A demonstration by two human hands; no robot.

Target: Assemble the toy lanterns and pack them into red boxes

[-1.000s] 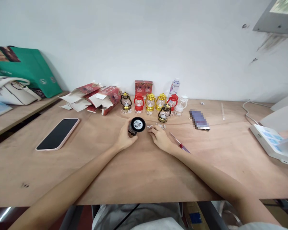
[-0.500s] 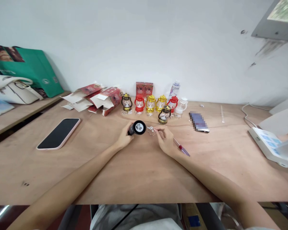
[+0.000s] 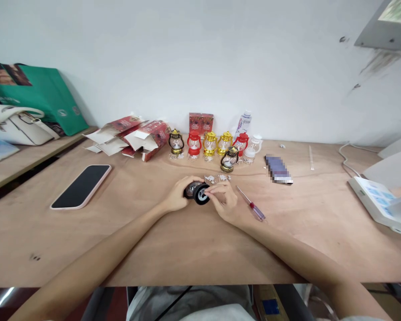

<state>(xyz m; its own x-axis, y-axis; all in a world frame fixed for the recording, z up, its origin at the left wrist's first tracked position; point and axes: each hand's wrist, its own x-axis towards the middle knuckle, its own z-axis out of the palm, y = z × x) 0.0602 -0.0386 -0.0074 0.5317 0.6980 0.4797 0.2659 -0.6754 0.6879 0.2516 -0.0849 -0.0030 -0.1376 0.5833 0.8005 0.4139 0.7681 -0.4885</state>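
My left hand [image 3: 177, 196] is wrapped round a small dark lantern [image 3: 191, 190], tipped on its side so that its round black base faces me. At the open underside of that base, the fingertips of my right hand [image 3: 224, 199] are pinched together; whatever they hold is too small to make out. Just beyond, small metal and white parts [image 3: 211, 179] lie on the table. To the right of my right hand lies a screwdriver [image 3: 253, 205] with a clear and red handle. A bronze-coloured lantern [image 3: 229, 160] stands upright behind my hands.
Red, gold, white and dark lanterns [image 3: 210, 144] stand in a row at the back, small parts before them. Opened red boxes [image 3: 147, 138] lie back left. A phone [image 3: 82, 187] is at left, another phone [image 3: 278, 169] at right. A white device [image 3: 381, 200] sits far right.
The lantern in my left hand has come nearer and a little right, its base turned more to the right. My right hand has moved from the loose parts to the lantern's base.
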